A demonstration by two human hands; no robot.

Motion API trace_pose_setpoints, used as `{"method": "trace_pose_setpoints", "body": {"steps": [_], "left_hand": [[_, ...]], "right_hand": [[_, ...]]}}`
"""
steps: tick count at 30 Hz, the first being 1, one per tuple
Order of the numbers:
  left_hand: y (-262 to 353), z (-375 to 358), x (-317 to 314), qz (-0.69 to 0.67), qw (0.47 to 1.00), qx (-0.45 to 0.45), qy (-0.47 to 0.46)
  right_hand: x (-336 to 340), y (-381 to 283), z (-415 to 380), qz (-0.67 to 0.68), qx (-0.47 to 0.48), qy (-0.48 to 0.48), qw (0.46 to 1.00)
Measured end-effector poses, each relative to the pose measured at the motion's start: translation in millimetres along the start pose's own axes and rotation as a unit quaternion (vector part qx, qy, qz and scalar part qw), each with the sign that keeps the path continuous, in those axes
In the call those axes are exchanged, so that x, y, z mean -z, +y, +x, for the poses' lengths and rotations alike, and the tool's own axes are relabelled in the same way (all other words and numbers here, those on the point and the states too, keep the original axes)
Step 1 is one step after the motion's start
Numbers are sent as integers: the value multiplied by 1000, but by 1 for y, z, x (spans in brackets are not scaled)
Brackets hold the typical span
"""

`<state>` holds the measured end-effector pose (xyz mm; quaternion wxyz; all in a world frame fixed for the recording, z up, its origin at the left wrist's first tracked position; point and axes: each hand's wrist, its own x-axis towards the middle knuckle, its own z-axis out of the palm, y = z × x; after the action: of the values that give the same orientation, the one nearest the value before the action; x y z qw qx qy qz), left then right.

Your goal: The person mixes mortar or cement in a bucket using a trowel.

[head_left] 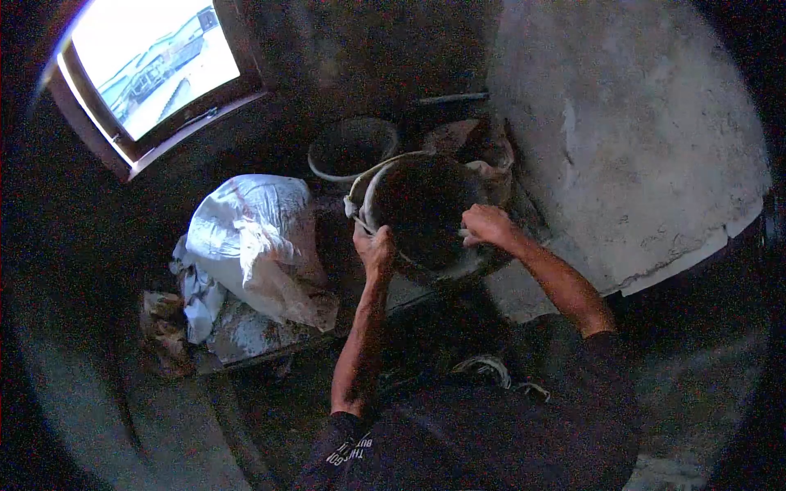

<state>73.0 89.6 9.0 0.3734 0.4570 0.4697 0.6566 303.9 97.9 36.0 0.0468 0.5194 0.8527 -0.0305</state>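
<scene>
A large round bucket [372, 192] with a dark inside and a pale rim stands in front of me on a low ledge. A thin light handle curves along its far left side. My left hand [375, 250] is closed on the near left edge of the bucket, by the end of that handle. Over the right side of the opening, my right hand [489, 227] is closed in a fist. A small pale piece shows at its fingers, but I cannot make out what it is. Shadow hides what is in the bucket.
A bulging white sack [254, 237] sits left of the bucket. Behind stands a second round container [356, 149]; a crumpled brownish bag [491, 159] lies at the far right. A bright window [155, 65] is at upper left, and a grey slab [630, 147] is on the right.
</scene>
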Motion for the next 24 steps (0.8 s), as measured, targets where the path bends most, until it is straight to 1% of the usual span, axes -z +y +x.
{"method": "trace_pose_setpoints", "body": {"steps": [1,2,3,4,5,6,8,10,11,13,14,16,17,18,19,20,21,22,23,24], "left_hand": [[-9,2,0,-17,1000,-9,-12],[-14,2,0,-34,999,-18,-24],[0,-1,-1,-33,999,-18,-25],[16,-7,0,-40,998,31,-32],[27,-10,1,-46,995,80,-38],[26,-11,1,-45,995,79,-39],[19,-11,2,-30,999,-16,-35],[0,-9,5,-26,999,-28,-36],[0,-7,5,-26,998,-42,-37],[-1,-9,7,-27,998,-32,-36],[2,-10,7,-29,999,-23,-33],[6,-12,7,-52,998,-8,-37],[7,-13,8,-76,996,9,-41],[5,-12,9,-75,996,8,-39],[-2,-10,9,-57,998,-7,-32],[-8,-9,10,-39,999,-21,-24],[-14,-7,9,-39,999,-21,-23],[-21,-5,9,-40,998,-42,-22],[-23,-3,8,-41,997,-63,-22],[-15,-5,7,-42,997,-63,-24]], "right_hand": [[-4,4,-1,38,2,3,999],[0,1,-3,39,0,3,999],[10,-5,-6,46,-2,-32,998],[14,-8,-7,53,-3,-67,996],[11,-8,-6,54,-2,-66,996],[4,-7,-5,76,6,-74,994],[-5,-8,-5,99,15,-81,992],[-13,-15,-5,167,30,-10,985],[-17,-15,-1,167,31,-9,985],[-27,-16,7,236,-20,-79,968],[-30,-17,8,236,-19,-79,968],[-34,-19,11,238,-30,-38,970],[-36,-19,11,238,-28,-39,970],[-37,-19,12,141,-16,68,988],[-38,-18,12,41,-4,173,984],[-46,-11,15,41,-2,173,984],[-58,-3,20,-61,-18,251,966],[-69,5,23,-162,-35,325,931],[-54,-2,20,-162,-36,326,931],[-23,-18,12,-133,-60,296,944]]}}
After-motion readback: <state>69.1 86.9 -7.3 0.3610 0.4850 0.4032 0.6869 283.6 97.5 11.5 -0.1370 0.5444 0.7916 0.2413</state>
